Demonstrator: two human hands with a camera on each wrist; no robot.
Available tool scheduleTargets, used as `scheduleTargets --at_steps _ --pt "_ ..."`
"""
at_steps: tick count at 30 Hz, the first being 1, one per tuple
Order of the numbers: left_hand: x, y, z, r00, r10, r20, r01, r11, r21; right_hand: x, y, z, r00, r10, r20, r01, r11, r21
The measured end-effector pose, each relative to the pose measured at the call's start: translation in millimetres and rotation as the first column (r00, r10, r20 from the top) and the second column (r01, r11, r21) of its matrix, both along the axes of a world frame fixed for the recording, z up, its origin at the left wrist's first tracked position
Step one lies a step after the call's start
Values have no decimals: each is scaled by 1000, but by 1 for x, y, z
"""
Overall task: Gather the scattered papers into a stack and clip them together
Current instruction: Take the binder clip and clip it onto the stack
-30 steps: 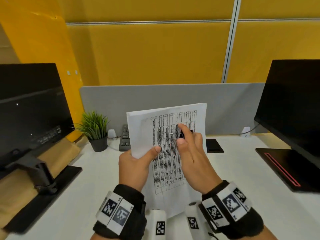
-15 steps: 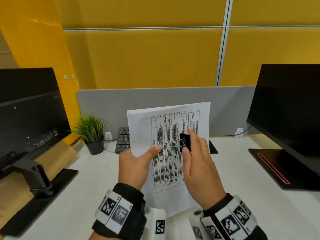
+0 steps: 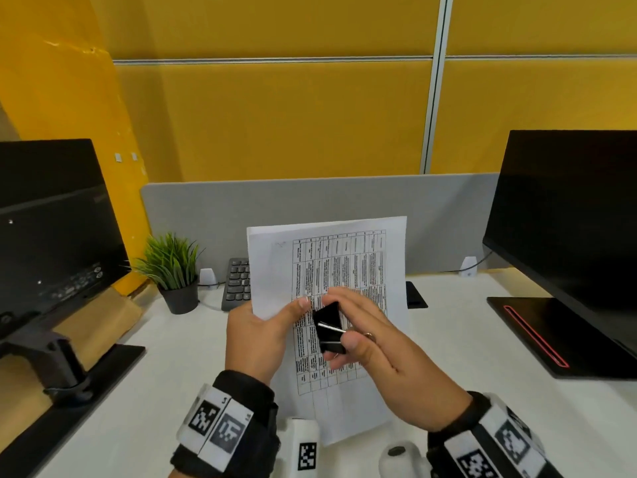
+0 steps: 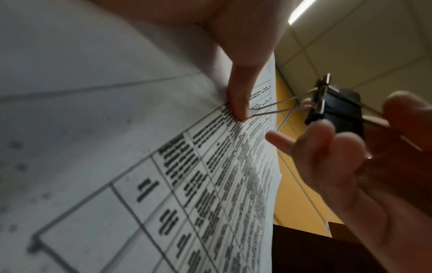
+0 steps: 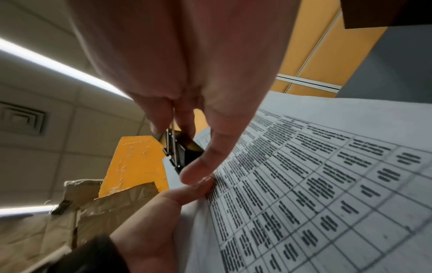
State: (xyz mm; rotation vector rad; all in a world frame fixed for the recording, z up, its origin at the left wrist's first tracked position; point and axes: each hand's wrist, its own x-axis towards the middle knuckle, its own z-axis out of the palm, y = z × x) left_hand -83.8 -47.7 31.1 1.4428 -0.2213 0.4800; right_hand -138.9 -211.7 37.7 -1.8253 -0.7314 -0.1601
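The right hand (image 3: pixel 372 343) pinches a black binder clip (image 3: pixel 329 327) by its wire handles, thumb (image 3: pixel 350 341) on one side, fingers curled behind; in the left wrist view one handle reaches to the left thumb (image 4: pixel 238 103). Half a second ago the clip sat higher, over the middle of the printed table; now it is lower and turned, just right of that thumb, its body in front of the sheet and not biting any edge. The left hand (image 3: pixel 256 334) still grips the papers (image 3: pixel 331 263) at their left edge, thumb pressed on the front, holding them upright above the desk (image 3: pixel 465 339). The stack looks gathered, so I judge clipping remains: the clip is apparently being readied to open.
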Motion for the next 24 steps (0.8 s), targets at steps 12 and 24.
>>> scheduleTargets --at_steps 12,24 --pt "-12 -15 3 998 -61 15 60 996 68 -4 5 1 984 -85 159 112 979 -170" --pt "-17 -4 -3 999 -43 -13 44 992 116 8 -34 47 483 -476 735 719 694 -24"
